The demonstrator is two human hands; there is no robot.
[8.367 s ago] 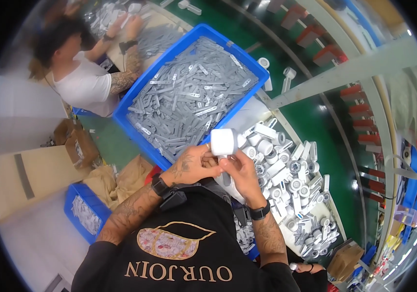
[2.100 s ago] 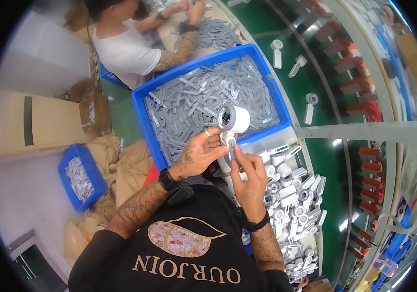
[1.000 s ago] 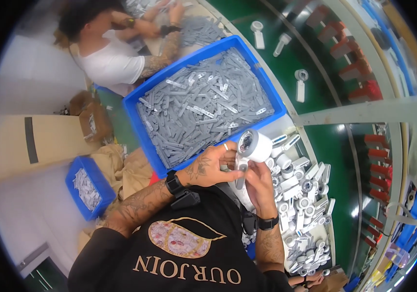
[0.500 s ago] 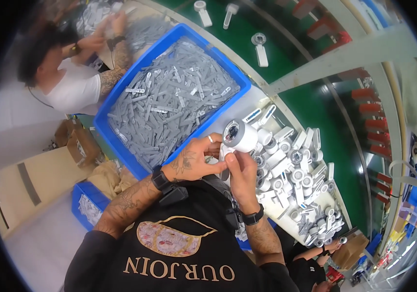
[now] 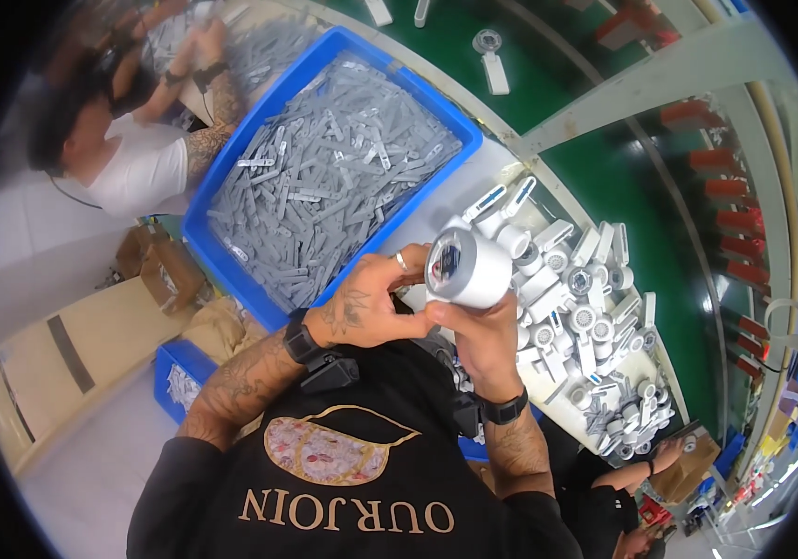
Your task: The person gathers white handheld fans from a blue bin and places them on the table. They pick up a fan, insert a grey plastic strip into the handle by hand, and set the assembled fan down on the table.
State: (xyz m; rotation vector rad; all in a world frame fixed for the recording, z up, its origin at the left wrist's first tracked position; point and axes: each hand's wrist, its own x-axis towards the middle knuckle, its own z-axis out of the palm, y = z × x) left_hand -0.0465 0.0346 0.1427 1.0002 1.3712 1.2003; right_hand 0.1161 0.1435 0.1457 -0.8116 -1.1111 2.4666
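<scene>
A white cylindrical plastic part (image 5: 467, 267) with a round open end sits just right of the frame's centre, held up above the tabletop (image 5: 436, 219). The right hand (image 5: 481, 334) grips it from below, fingers wrapped on its body; the left hand (image 5: 368, 303) closes in from the left, fingertips pinching at its open rim. Both hands are clamped on it. To the right lies a heap of similar white cylindrical parts (image 5: 585, 317). Upper left, a big blue plastic bin (image 5: 259, 154) brims with grey flat strips (image 5: 329, 191). Another person in a white shirt (image 5: 138, 168) works at far upper left. The risk, I'd say: with the grip so near the rim, a slip could drop the part into that heap.
</scene>
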